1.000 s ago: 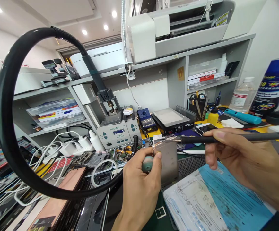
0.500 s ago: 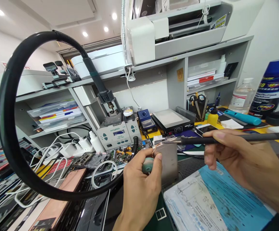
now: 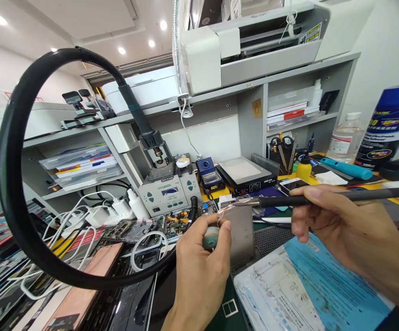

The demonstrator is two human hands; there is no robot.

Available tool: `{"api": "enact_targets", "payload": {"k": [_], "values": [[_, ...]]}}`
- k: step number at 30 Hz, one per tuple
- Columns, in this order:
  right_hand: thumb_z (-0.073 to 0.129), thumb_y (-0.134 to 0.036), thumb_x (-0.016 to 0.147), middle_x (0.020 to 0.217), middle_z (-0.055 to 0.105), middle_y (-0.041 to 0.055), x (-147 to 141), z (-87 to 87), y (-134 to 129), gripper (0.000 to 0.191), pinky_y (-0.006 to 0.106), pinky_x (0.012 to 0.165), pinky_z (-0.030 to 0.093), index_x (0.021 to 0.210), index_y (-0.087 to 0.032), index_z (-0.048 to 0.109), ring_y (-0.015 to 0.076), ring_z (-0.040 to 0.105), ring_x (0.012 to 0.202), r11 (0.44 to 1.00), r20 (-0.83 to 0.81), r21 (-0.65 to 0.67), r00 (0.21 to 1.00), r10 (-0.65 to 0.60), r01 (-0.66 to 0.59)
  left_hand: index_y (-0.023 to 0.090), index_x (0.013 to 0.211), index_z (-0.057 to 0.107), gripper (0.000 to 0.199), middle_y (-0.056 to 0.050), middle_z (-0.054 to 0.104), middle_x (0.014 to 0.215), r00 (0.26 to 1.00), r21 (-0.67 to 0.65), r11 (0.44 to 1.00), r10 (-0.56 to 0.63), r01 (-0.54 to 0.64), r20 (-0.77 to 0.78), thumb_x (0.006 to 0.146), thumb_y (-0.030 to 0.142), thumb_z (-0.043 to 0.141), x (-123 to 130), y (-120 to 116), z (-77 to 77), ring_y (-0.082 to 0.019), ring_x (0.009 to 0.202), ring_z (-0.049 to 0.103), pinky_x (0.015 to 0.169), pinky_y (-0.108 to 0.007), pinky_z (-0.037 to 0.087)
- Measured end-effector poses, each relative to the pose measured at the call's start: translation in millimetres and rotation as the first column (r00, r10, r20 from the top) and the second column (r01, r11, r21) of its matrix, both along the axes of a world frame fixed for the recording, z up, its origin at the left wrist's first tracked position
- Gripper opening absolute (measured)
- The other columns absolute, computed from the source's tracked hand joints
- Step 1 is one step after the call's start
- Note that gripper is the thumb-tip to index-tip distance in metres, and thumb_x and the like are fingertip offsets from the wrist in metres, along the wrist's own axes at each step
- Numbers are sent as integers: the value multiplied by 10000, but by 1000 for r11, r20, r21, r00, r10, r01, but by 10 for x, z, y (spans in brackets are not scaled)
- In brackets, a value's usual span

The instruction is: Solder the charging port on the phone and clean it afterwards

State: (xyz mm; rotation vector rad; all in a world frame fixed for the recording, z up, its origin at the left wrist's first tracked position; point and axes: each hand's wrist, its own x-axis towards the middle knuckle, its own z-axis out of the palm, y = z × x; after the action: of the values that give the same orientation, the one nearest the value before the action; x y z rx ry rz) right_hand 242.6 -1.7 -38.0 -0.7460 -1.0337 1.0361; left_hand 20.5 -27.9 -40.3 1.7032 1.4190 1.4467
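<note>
My left hand (image 3: 202, 262) is closed around a small greenish spool (image 3: 210, 238), pinched between thumb and fingers. A thin copper-coloured strand, desoldering braid by its look, runs from the spool to the top edge of a flat grey metal piece (image 3: 242, 234), which stands upright beside the hand. My right hand (image 3: 340, 211) grips a black soldering iron (image 3: 282, 201) like a pen, its shaft nearly level. The iron's metal tip reaches the upper edge of the grey piece, close to the braid; whether they touch is too small to tell.
A black hose (image 3: 9, 170) loops across the left from a rework station (image 3: 168, 193). A stained blue and white pad (image 3: 309, 285) lies at the front right. Phone parts (image 3: 92, 276) crowd the left. Behind stand a hot plate (image 3: 247, 172), yellow bottle (image 3: 303, 169) and spray can (image 3: 387, 128).
Almost nothing differs. Both hands, the spool and the soldering iron hold nearly the same positions, and the whole view has shifted very slightly.
</note>
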Motion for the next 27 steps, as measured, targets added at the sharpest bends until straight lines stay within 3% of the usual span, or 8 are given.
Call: {"api": "enact_targets", "payload": {"k": [27], "values": [[752, -362, 842, 577, 721, 48, -14, 27, -34, 144, 274, 388, 582, 850, -237, 823, 197, 659, 451, 999, 41, 19, 999, 29, -30, 208, 860, 705, 191, 13, 681, 740, 1000, -8, 1000, -3, 3, 12, 920, 384, 660, 12, -24, 23, -143, 659, 582, 619, -229, 466]]}}
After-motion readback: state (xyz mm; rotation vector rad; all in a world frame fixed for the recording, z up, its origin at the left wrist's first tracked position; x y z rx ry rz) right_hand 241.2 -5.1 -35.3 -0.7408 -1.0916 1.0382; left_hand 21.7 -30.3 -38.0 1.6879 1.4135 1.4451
